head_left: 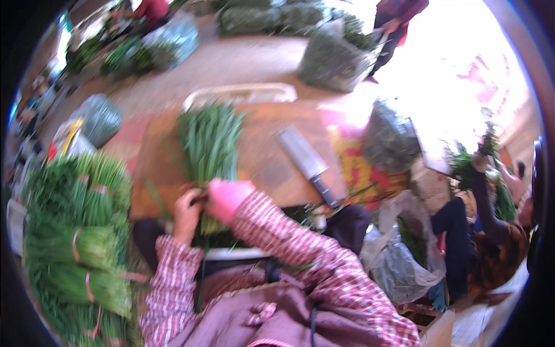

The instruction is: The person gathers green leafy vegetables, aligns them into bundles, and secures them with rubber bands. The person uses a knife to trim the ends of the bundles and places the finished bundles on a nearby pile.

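A loose bunch of long green chives (210,139) lies across a wooden cutting board (264,173), leaf ends pointing away from me. My left hand (187,212) grips the near, stem end of the bunch from the left. Against its other side, my right hand (227,197) is closed, and the two hands meet around the stems. Something small and dark shows between my fingers, too blurred to name. To the right of the bunch rests a cleaver (305,160) with a dark handle, angled towards my right knee.
Banded chive bundles (93,247) are stacked at my left. A white plastic basket rim (243,92) shows behind the board. At right are a clear plastic bag (403,251) and a seated person holding greens (464,165). Another person stands beyond, by a filled bag (334,60).
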Available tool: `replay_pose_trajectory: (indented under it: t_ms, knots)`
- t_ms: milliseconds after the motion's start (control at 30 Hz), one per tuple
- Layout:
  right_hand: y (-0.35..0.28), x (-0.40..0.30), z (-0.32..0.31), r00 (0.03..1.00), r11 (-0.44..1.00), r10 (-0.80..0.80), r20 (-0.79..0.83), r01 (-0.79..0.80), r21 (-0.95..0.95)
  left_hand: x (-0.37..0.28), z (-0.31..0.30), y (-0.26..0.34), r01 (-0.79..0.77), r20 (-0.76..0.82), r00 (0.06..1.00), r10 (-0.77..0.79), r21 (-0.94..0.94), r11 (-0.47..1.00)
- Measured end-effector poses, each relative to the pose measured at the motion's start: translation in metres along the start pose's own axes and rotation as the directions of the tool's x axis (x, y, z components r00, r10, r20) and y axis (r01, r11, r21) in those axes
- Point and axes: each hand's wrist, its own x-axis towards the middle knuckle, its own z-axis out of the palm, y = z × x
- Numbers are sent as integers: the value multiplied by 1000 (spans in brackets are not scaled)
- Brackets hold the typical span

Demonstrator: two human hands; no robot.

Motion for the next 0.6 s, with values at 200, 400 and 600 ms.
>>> replay_pose_trajectory:
  t_ms: [200, 400, 600]
  knots:
    - [25, 13, 64, 968, 966, -252, -13, 251, -59, -1, 12, 36, 120, 53, 992, -115, -104, 987]
    - [-3, -57, 92, 789, 803, -559, 254, 439, 403, -8, 25, 35, -96, -10, 995, 100, 207, 974]
    - [50, -89, 118, 741, 828, -557, 375, 459, 323, -2, 20, 62, -175, 34, 985, 172, 212, 961]
